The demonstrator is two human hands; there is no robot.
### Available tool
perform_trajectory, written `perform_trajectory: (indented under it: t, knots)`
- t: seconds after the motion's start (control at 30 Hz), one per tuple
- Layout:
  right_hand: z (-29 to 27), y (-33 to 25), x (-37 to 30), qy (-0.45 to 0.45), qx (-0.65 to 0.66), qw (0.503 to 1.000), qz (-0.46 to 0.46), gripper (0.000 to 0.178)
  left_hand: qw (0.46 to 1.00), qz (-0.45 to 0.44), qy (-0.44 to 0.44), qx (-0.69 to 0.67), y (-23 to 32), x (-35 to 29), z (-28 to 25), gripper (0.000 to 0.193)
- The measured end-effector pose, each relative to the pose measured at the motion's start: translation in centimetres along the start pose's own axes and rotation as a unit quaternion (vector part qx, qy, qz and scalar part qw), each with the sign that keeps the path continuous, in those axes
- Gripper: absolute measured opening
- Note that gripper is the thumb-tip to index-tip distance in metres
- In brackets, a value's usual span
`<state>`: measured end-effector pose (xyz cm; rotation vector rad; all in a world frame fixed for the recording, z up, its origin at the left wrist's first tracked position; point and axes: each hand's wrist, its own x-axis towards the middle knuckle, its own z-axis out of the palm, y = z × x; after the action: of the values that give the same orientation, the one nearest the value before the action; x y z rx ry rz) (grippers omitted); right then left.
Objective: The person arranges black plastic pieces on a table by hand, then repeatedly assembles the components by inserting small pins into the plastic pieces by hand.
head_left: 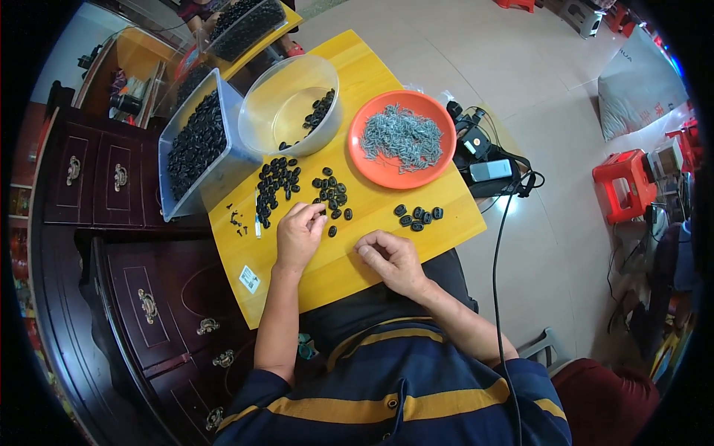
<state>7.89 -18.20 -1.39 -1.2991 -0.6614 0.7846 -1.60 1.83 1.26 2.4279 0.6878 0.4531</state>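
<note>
My left hand (299, 236) is at the near edge of a loose pile of small black oval pieces (331, 193). Its thumb and fingertips are pinched together, and what they hold, if anything, is hidden. One black oval piece (332, 231) lies just right of that hand. My right hand (398, 264) rests low over the near side of the yellow table (335, 279), fingers curled in toward the thumb; whatever is inside cannot be seen. Beyond it, to the right, several black oval pieces (417, 218) form a small group. A larger cluster (277, 178) spreads beyond my left hand.
A red plate (362, 167) heaped with thin grey metal pins (401, 137) stands far right. A clear round tub (256, 126) and a bin (230, 119) of black pieces (197, 145) stand far left. Black screws (236, 220) lie left. A cable (497, 267) hangs at right.
</note>
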Motion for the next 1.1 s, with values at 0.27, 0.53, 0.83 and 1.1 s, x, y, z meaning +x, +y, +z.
perform_trajectory:
  t: [0.27,0.53,0.83,1.1]
  knots:
    - [-0.2,0.2,0.0,0.012,0.015,1.000,0.018,0.013,0.998,0.003,0.025,-0.064,1.1,0.1,0.0,0.009]
    - [-0.5,-0.4,-0.4,0.066,0.155,0.985,0.034,0.011,0.928,-0.086,-0.133,-0.338,5.9,-1.9,1.2,0.003]
    - [-1.9,0.5,-0.9,0.098,0.067,0.993,-0.004,0.011,0.973,-0.005,-0.138,-0.187,7.8,1.8,2.1,0.006]
    - [-2.2,-0.4,-0.6,0.088,-0.106,0.984,-0.112,0.013,0.990,0.103,-0.075,0.053,8.0,9.7,5.4,0.012]
